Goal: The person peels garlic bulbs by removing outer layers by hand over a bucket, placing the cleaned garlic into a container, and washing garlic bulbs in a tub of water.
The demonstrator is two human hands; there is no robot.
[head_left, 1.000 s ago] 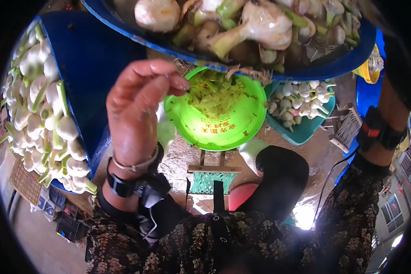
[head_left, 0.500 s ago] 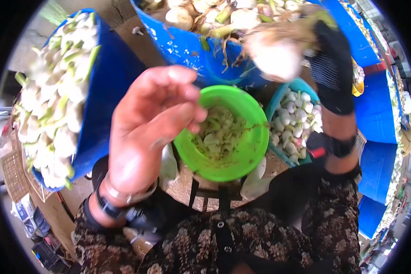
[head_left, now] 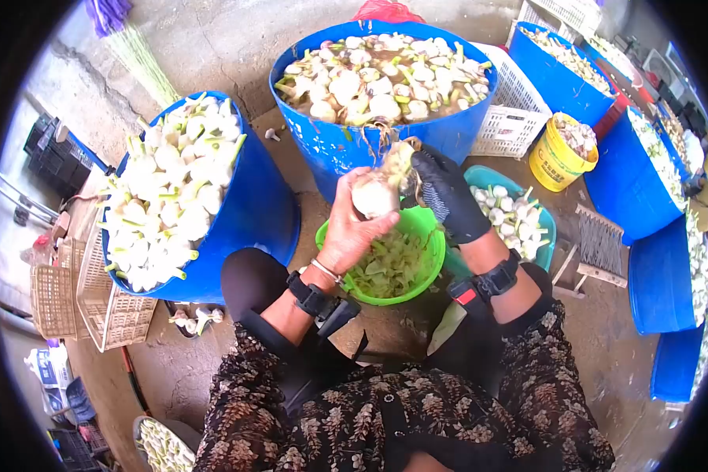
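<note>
My bare left hand (head_left: 348,230) is wrapped round a white garlic bulb (head_left: 374,197), with the thumb along its lower side. At the bulb's upper right, my right hand (head_left: 450,193), in a black glove, pinches the loose skin and stem end (head_left: 400,162). Both hands are above a bright green basin (head_left: 439,256) with pale peeled skins (head_left: 389,263) in it. Just right of it stands a teal basin (head_left: 547,230) of cleaned garlic bulbs (head_left: 505,211), partly hidden by my right forearm.
In front stands a big blue tub (head_left: 315,145) of garlic in murky water. Another blue tub (head_left: 263,204) at the left is heaped with white bulbs. To the right are a yellow bucket (head_left: 554,169), a white crate (head_left: 511,130), a small stool (head_left: 598,252) and more blue tubs (head_left: 661,283).
My right hand has brought the garlic bulb down and left from near the front tub. My left hand, earlier holding nothing, now grips the bulb. The head view has shifted, showing more of the room.
</note>
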